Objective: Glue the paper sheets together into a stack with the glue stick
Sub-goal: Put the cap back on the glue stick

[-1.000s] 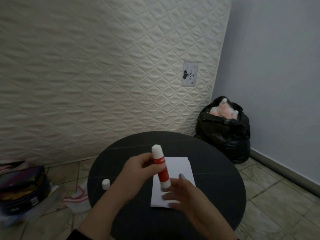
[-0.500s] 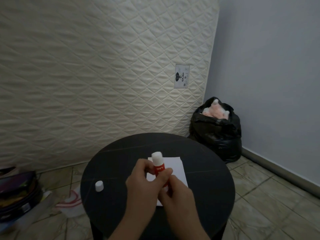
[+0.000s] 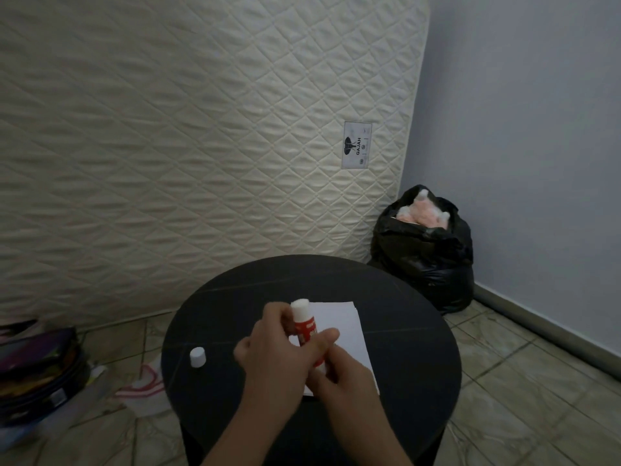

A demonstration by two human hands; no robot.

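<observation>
Both hands on the glue stick (image 3: 304,331) over the middle of the round desk (image 3: 420,331): left hand (image 3: 272,351) wrapped round the barrel, right hand (image 3: 339,371) pinching its base, white tip up at twelve o'clock. Paper sheets (image 3: 346,327) lie under them; the cap (image 3: 197,356) sits off at nine o'clock. Risk here: wind out too much glue and it could snap or smear, and a nudge might shift the sheets.
</observation>
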